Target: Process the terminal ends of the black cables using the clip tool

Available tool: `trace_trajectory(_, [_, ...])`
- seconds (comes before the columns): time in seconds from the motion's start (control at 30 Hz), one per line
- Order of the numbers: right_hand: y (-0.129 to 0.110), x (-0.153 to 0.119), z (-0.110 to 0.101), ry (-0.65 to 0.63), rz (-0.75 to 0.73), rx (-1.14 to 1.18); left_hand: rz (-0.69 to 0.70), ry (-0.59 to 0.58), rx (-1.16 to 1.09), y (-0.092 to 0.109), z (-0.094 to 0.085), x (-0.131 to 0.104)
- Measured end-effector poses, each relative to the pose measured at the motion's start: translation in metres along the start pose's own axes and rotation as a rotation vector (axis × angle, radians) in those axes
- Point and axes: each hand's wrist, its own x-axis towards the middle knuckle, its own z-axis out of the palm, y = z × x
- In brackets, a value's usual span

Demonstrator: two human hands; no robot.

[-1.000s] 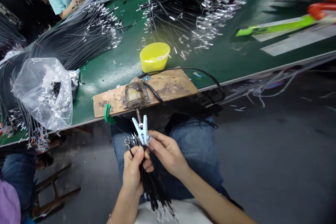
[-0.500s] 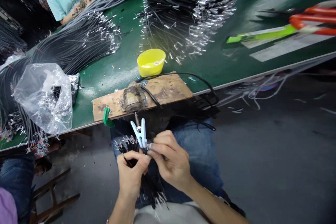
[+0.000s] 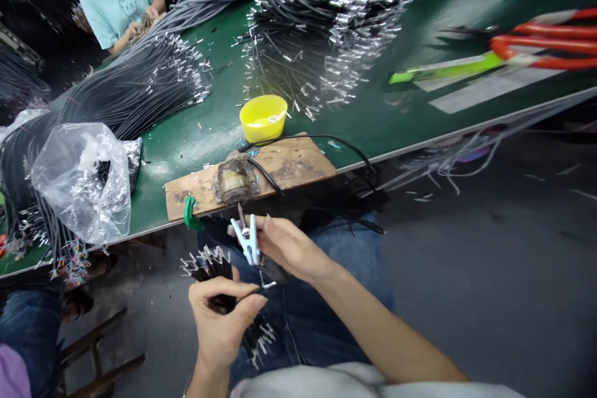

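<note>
A bundle of short black cables [image 3: 215, 270] with silvery ends is in my left hand [image 3: 219, 317]. Its thumb and forefinger pinch one cable, whose white tip points right. My right hand [image 3: 291, 249] is at the light-blue clothespin [image 3: 248, 241], its fingers partly behind the pin; what they touch is hidden. The clothespin hangs at the metal shaft [image 3: 241, 214] of a small grimy motor [image 3: 234, 180]. That motor sits on a wooden board [image 3: 298, 165] at the table's edge, by a green clamp [image 3: 190, 212].
A yellow bowl [image 3: 263, 119] stands behind the board on the green table [image 3: 205, 127]. Cable bundles [image 3: 317, 37] lie farther back. A plastic bag [image 3: 84, 180] is at left; red-handled tools [image 3: 536, 43] are at right. Another person [image 3: 121, 3] sits across the table.
My right hand has left the cable tip at my left fingers and moved up behind the clothespin. My left hand, with the bundle, has shifted slightly left and down.
</note>
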Motion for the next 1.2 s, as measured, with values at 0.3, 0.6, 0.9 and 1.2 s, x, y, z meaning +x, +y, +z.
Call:
trace_trajectory(0.3, [0.011,0.013,0.013,-0.114,0.028,0.298,-0.018,0.103,0.006,0.005,0.008,0.009])
trace_trajectory(0.6, [0.028,0.01,-0.022,0.022,0.016,0.217,-0.042,0.091,0.034,0.007,0.005,0.003])
trace_trajectory(0.9, [0.017,-0.044,-0.013,0.241,-0.545,-0.787,-0.099,-0.042,0.144,-0.003,0.008,0.0])
trace_trajectory(1.2, [0.019,-0.043,0.011,0.141,-0.646,-1.054,-0.12,-0.017,0.145,-0.02,0.012,-0.002])
